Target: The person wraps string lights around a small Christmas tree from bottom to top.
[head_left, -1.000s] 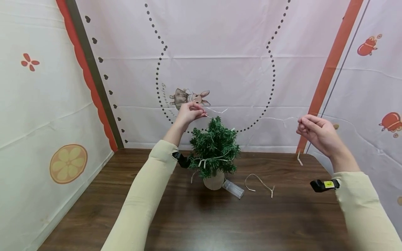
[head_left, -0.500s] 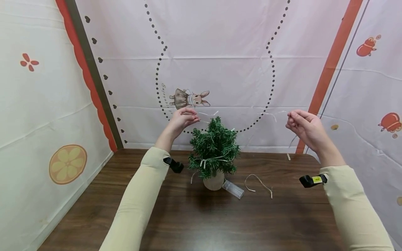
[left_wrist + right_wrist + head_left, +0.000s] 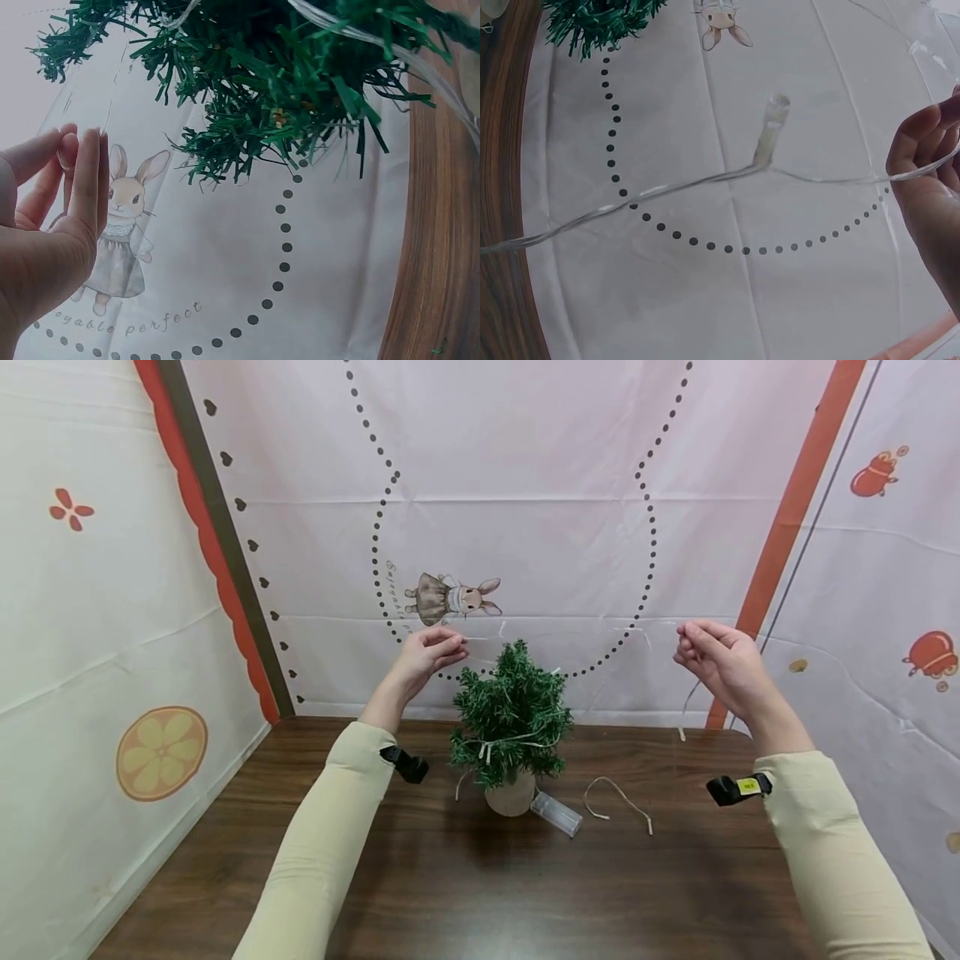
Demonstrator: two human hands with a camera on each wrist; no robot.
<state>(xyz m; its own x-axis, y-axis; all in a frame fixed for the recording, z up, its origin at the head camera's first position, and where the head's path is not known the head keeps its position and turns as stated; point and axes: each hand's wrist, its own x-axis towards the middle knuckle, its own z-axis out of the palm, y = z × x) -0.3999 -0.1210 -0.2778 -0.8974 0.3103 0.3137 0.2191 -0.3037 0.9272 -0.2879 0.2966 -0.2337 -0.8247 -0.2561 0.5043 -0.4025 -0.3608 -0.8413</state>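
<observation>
A small green artificial Christmas tree (image 3: 510, 710) stands upright in a pale round base (image 3: 512, 795). Clear fairy lights (image 3: 525, 742) wrap round its lower branches. At the tree's upper left, my left hand (image 3: 429, 662) pinches the thin fairy-light wire between thumb and fingertips. My right hand (image 3: 722, 667), raised well to the tree's right, grips another stretch of the same clear wire. From it a length hangs down with a bulb (image 3: 682, 735) at its end. The right wrist view shows a clear bulb (image 3: 772, 129) close up on the wire.
A clear battery box (image 3: 557, 814) lies beside the base on the wooden table (image 3: 480, 885). To its right, a loose loop of light string (image 3: 621, 792) rests on the table. Printed cloth (image 3: 525, 543) hangs behind and at both sides.
My left hand has moved left and slightly down, away from the treetop. My right hand has come leftward and a little up, and the wire strung between them hangs slacker.
</observation>
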